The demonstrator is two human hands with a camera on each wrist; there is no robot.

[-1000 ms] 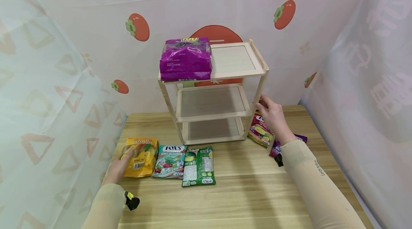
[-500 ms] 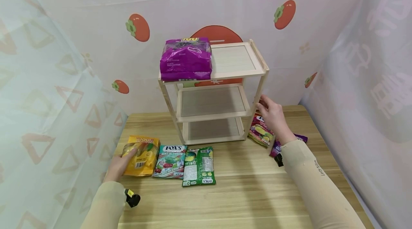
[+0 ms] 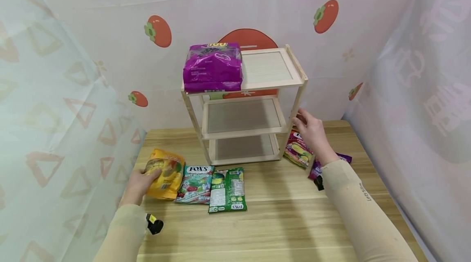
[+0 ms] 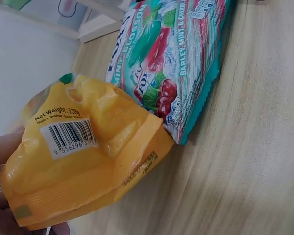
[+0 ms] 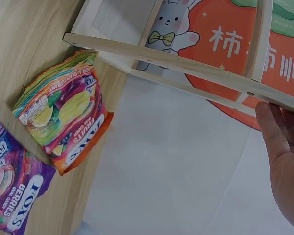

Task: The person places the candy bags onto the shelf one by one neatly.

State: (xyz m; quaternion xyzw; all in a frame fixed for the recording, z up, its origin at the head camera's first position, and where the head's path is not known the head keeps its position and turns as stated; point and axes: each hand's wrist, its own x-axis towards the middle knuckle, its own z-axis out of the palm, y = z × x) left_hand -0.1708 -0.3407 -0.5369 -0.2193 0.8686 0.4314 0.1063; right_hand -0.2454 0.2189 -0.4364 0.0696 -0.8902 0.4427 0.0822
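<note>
My left hand (image 3: 137, 186) grips a yellow candy bag (image 3: 171, 176) by its left side, thumb over its front, at the left of the table. In the left wrist view, the bag (image 4: 88, 152) is tilted, showing its barcode and bottom seam. Its corner overlaps a teal mint candy bag (image 4: 157, 63). My right hand (image 3: 312, 131) is at the right side of a wooden three-tier shelf (image 3: 244, 135). In the right wrist view, fairly straight fingers of that hand (image 5: 286, 166) touch the shelf's side post (image 5: 186, 63).
A large purple candy bag (image 3: 213, 68) sits on the shelf's top tier, at left. A green candy bag (image 3: 228, 190) lies before the shelf. Beneath the right forearm are a red fruit candy bag (image 3: 298, 149) and a purple berries bag (image 5: 19, 181). Patterned cloth walls (image 3: 73, 90) surround the table.
My left hand has tilted the yellow bag and shifted it slightly up and right, toward the teal bag. My right hand stays at the shelf post.
</note>
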